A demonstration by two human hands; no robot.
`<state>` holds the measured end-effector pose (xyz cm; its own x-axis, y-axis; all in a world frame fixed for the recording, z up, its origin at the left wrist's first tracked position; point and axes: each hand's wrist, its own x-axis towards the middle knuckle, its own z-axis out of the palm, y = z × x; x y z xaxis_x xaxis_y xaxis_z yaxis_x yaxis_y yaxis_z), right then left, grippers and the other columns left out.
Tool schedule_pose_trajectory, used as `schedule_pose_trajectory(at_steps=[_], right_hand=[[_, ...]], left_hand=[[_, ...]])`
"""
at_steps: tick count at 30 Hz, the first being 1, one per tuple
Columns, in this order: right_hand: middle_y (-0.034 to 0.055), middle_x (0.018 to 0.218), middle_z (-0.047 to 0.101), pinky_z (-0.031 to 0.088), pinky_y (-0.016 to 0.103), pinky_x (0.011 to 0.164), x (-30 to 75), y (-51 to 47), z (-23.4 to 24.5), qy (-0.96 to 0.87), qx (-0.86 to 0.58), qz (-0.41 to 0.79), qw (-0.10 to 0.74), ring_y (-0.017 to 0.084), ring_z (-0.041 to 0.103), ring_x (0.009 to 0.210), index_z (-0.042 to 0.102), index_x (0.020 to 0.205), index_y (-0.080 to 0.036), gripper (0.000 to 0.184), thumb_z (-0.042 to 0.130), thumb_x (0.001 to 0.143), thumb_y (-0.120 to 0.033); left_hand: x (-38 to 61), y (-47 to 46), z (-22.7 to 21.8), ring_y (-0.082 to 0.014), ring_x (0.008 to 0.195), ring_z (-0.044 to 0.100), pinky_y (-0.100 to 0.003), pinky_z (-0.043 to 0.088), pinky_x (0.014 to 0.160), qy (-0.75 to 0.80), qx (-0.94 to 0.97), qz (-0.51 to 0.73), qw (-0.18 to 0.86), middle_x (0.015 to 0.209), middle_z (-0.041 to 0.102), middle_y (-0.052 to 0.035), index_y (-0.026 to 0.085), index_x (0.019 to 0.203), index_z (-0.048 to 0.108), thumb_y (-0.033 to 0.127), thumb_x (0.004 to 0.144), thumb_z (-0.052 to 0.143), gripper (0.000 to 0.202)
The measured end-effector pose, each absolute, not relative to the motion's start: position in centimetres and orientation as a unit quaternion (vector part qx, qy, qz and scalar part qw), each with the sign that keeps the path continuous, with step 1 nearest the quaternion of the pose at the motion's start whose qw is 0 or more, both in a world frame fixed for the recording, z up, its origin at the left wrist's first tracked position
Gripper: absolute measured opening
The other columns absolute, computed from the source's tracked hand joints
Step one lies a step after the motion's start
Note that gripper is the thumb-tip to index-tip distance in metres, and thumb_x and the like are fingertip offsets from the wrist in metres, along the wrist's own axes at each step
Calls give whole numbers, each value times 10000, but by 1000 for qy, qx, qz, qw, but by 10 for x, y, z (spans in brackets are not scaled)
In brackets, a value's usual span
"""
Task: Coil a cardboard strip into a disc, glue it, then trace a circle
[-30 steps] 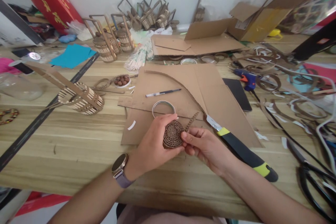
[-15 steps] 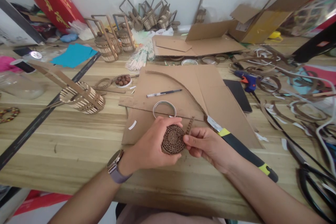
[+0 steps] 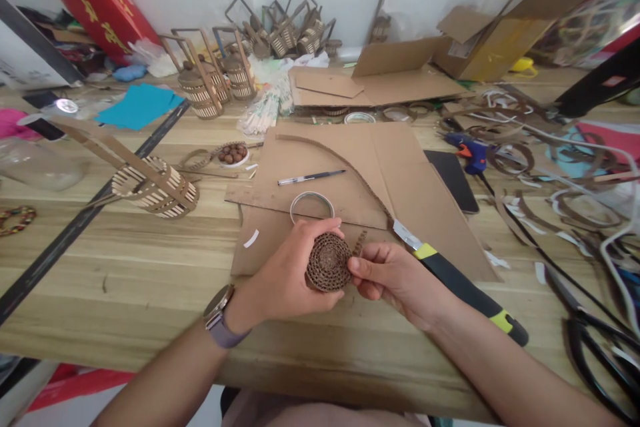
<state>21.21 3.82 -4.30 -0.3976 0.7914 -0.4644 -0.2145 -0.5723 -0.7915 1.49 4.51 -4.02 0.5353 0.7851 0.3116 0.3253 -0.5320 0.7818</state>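
Note:
My left hand (image 3: 295,270) is wrapped round a tightly wound coil of corrugated cardboard strip (image 3: 329,263), its spiral face turned up toward me. At the coil's right edge, my right hand (image 3: 387,271) pinches the strip's loose tail (image 3: 361,240) between thumb and fingers; the short end sticks up past them. Just beyond the hands lies a tape ring (image 3: 312,195) on a cardboard sheet (image 3: 400,180). A utility knife (image 3: 460,287) with a black and yellow handle rests right of my right hand, its blade by a long curved cardboard strip (image 3: 345,161).
A pen (image 3: 311,177) lies on the cardboard. Left stand a small slatted basket (image 3: 155,187) and a dish of brown beads (image 3: 233,154). On the right are a blue glue gun (image 3: 467,150), black scissors (image 3: 585,327) and loose strips. Several small baskets (image 3: 285,33) line the wall.
The loose tail shows shorter above my right fingers and leans lower. Both hands keep their hold on the coil, and the view has shifted slightly.

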Motion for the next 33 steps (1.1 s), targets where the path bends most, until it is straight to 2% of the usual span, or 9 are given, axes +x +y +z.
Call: schedule_pose_trajectory(at_steps=[5, 7, 14, 17, 22, 27, 30, 33], right_hand=[[-27, 514, 601, 233, 212, 420, 216, 38, -45, -363, -419, 786, 275, 37, 468, 389, 598, 566, -133, 442, 875, 585, -477], [-27, 513, 601, 236, 212, 417, 215, 38, -44, -363, -421, 783, 279, 38, 472, 387, 597, 565, -133, 443, 873, 587, -478], [-51, 487, 567, 276, 196, 423, 207, 37, -42, -298, -443, 766, 358, 32, 462, 394, 578, 556, -140, 445, 895, 558, -452], [-45, 491, 569, 276, 196, 425, 208, 36, -42, -300, -436, 776, 344, 31, 457, 400, 588, 552, -136, 446, 898, 550, -457], [-29, 532, 592, 253, 200, 424, 217, 39, -40, -332, -425, 777, 324, 32, 467, 415, 613, 574, -130, 431, 884, 579, -465], [-24, 551, 602, 260, 201, 424, 219, 41, -41, -358, -419, 787, 277, 30, 465, 409, 610, 586, -128, 430, 871, 601, -470], [-32, 548, 590, 279, 203, 424, 216, 40, -41, -354, -423, 780, 297, 36, 465, 417, 598, 587, -136, 438, 866, 601, -482], [-40, 541, 581, 289, 206, 425, 213, 39, -40, -342, -437, 761, 336, 38, 456, 419, 584, 577, -143, 445, 865, 600, -487]], left_hand=[[9, 46, -35, -252, 1104, 579, -389, 468, 974, 305, 814, 309, 386, 1243, 546, -73, 255, 1376, 331, 125, 643, 741, 849], [9, 45, -35, -255, 1099, 586, -395, 473, 973, 306, 812, 311, 389, 1244, 549, -76, 253, 1378, 336, 139, 647, 754, 850], [21, 40, -46, -285, 1251, 489, -457, 413, 1055, 369, 806, 385, 257, 1339, 510, -133, 240, 1382, 331, 215, 777, 752, 737], [23, 40, -46, -271, 1197, 521, -439, 436, 1025, 377, 808, 380, 246, 1291, 547, -119, 232, 1356, 357, 195, 747, 763, 733], [18, 43, -39, -263, 1117, 543, -408, 467, 969, 355, 816, 353, 289, 1206, 593, -82, 232, 1316, 390, 182, 648, 792, 781], [13, 44, -39, -270, 1122, 537, -411, 465, 966, 319, 830, 331, 318, 1212, 586, -72, 244, 1356, 344, 172, 622, 779, 856], [14, 44, -40, -279, 1133, 539, -425, 468, 966, 334, 827, 333, 305, 1226, 576, -85, 238, 1335, 368, 191, 645, 777, 804], [17, 42, -41, -292, 1199, 510, -465, 440, 1007, 358, 825, 353, 256, 1297, 541, -115, 234, 1340, 370, 216, 731, 751, 719]])
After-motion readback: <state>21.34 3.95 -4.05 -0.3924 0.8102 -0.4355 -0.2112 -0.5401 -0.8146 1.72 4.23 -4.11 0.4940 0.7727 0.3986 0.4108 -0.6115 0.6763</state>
